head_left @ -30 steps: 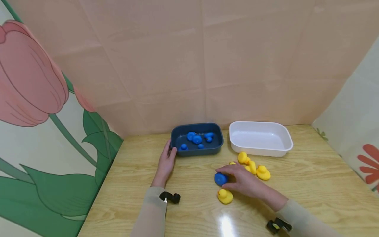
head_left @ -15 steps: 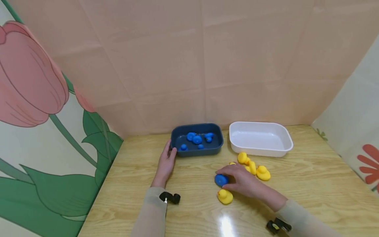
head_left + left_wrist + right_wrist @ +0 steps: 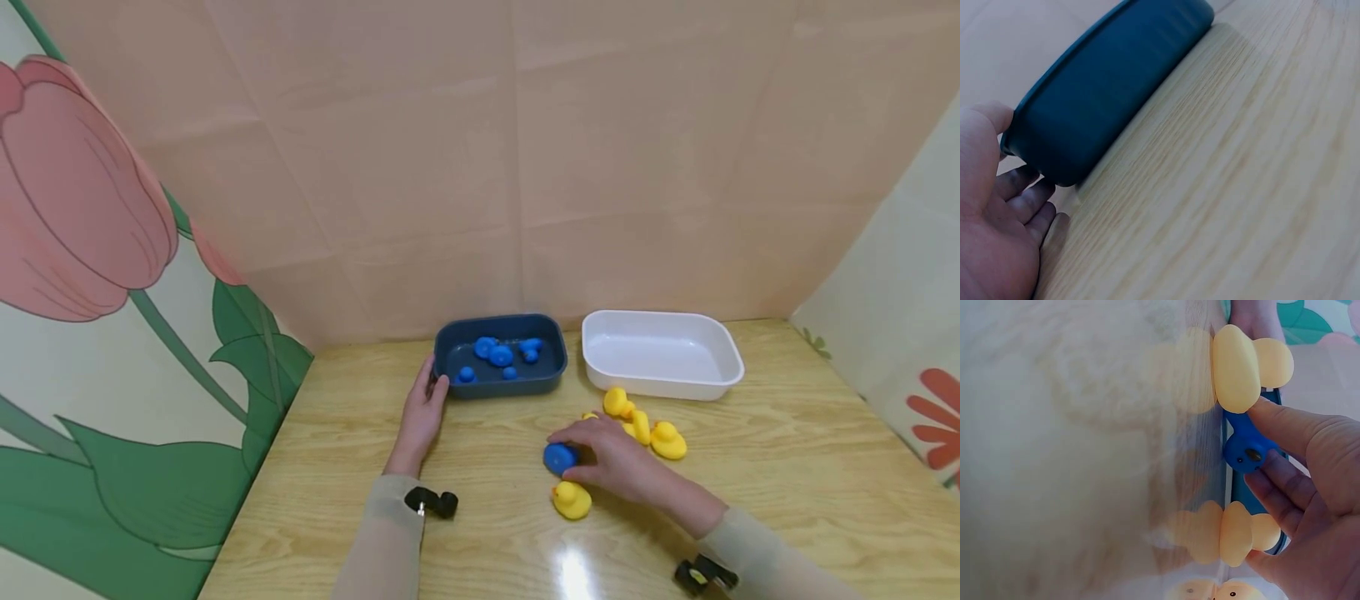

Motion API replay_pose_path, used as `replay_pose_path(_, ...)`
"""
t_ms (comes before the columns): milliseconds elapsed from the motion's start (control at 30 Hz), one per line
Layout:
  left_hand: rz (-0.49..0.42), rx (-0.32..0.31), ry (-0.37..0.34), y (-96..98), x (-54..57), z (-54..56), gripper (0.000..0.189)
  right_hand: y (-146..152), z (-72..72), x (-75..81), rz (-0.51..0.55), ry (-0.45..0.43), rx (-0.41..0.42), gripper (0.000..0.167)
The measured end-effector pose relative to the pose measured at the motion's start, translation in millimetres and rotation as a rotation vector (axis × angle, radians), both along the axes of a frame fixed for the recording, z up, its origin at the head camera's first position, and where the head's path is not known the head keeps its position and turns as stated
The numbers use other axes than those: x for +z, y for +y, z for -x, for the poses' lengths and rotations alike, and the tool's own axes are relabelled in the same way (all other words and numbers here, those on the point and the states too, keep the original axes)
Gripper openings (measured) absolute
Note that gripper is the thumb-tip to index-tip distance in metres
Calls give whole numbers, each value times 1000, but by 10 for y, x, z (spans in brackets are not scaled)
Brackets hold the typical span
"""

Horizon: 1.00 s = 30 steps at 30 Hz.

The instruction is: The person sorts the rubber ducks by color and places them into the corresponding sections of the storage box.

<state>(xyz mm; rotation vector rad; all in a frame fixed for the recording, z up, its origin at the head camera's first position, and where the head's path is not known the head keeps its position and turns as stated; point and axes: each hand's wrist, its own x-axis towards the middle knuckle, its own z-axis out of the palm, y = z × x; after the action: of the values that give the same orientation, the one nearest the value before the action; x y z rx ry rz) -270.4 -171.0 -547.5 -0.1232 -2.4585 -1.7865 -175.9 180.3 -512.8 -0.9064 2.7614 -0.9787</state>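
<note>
My left hand (image 3: 417, 421) holds the left front corner of a dark blue tray (image 3: 501, 388), in which several blue rubber ducks (image 3: 500, 356) lie. In the left wrist view the thumb touches the tray's rim and the other fingers curl by its lower corner. On the table, my right hand (image 3: 618, 458) pinches another blue rubber duck (image 3: 558, 459) between thumb and fingers. This duck lies tipped over, its flat base showing in the head view and its face (image 3: 1246, 454) in the right wrist view. A yellow rubber duck (image 3: 572, 502) sits just in front of it, close to the thumb.
A white tray (image 3: 663, 385) stands right of the dark blue one, with nothing in it. Several yellow rubber ducks (image 3: 668, 440) cluster in front of it, partly behind my right hand. A beige sheet (image 3: 517, 208) backs the wooden table (image 3: 487, 533).
</note>
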Motion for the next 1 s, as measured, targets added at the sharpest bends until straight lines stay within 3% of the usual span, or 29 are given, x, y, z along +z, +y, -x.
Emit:
replay_pose_path(567,-9,10,-5,10,-30,11,62,-20,-27,34,56,23,-95,50)
replay_pose_path(1000,-7,3,-2,0,1,7,65,-83,24,244,165,175,-150,49)
